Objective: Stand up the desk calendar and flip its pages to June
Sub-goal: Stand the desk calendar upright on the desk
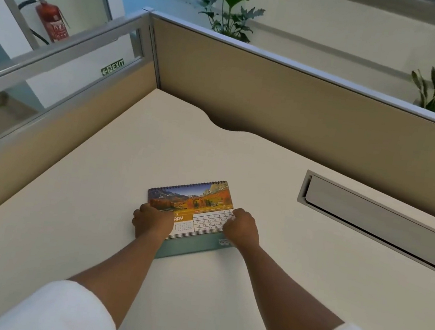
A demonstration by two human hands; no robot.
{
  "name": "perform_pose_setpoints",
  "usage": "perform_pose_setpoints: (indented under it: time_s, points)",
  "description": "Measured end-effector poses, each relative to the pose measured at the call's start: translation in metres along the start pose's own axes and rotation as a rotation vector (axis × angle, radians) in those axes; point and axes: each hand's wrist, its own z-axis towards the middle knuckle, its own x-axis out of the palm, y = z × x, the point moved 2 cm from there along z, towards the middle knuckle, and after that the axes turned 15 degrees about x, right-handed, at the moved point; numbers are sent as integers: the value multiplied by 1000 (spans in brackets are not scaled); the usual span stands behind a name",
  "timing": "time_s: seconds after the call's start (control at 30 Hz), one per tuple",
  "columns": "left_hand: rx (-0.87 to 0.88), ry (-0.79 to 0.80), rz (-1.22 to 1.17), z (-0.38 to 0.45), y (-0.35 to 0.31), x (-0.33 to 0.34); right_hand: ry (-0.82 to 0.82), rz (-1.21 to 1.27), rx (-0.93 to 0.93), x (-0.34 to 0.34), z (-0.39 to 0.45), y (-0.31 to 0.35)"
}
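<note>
A spiral-bound desk calendar (192, 203) lies flat on the white desk (158, 143), its spiral edge away from me. The top page shows an autumn mountain photo, a date grid and letters ending in "ARY". A teal base flap sticks out toward me under the pages. My left hand (152, 221) curls over the calendar's lower left corner and covers the start of the month name. My right hand (241, 229) grips the lower right edge over the date grid. Both hands are in contact with the calendar.
Beige partition walls (276, 89) enclose the desk at the back and left. A long grey cable-tray slot (375, 219) is set into the desk at right. Potted plants (229, 5) stand behind the partition, and a red fire extinguisher (50, 18) is beyond the glass at left.
</note>
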Motion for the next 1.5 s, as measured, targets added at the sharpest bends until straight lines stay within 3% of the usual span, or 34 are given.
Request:
perform_pose_setpoints:
  time_s: [0.3, 0.43, 0.67, 0.83, 1.23, 1.5]
  points:
    - [-202, -23, -229, 13, -5, -5, -50, 127, 104, -10, -1, 4]
    - [-240, -13, -352, 24, -6, -1, 5, 252, 198, -19, 6, 2]
    - [-150, -4, -577, -1, -60, -22, 80, 605, 232, -48, 7, 4]
    - [-45, -32, -596, -2, -94, -31, 74, 806, 225, -69, 6, 17]
    - [-11, 36, -635, -2, -123, -41, 52, 927, 222, -99, 4, 27]
    - [107, -73, -617, 0, -122, -36, 87, 975, 164, -103, 7, 28]
